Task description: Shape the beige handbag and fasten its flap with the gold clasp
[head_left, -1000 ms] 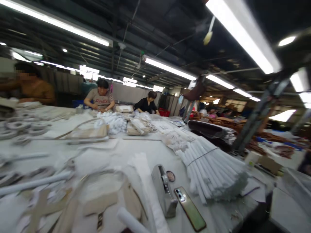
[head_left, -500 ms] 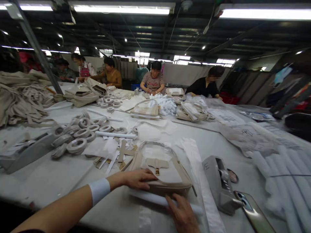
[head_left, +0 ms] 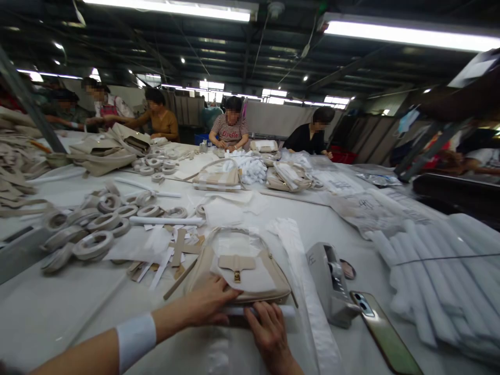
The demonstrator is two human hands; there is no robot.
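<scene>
A beige handbag [head_left: 253, 289] with a gold clasp lies on the table before me, white tissue under its flap and clear film around its handle. My left hand [head_left: 211, 302] grips the bag's near left edge, fingers over the front and thumb lower down. Along the near edge lies a white foam rod [head_left: 287, 311], partly covered by my hands. My right hand [head_left: 269, 333] has its fingers curled over this rod, close to the bag's bottom. A clear plastic bag [head_left: 222, 354] appears to lie beneath.
Right of the handbag are a white plastic strip [head_left: 302, 281], a grey tape dispenser [head_left: 332, 286], a phone [head_left: 385, 333] and a bundle of foam rods [head_left: 433, 276]. Rolled beige straps [head_left: 94, 245] and paper scraps [head_left: 172, 250] lie left. Co-workers [head_left: 230, 127] sit across the table.
The view has turned right, so things appear further left. My right hand has moved up to the bag's bottom edge with the foam rod. My left hand stays at the bag's near left edge.
</scene>
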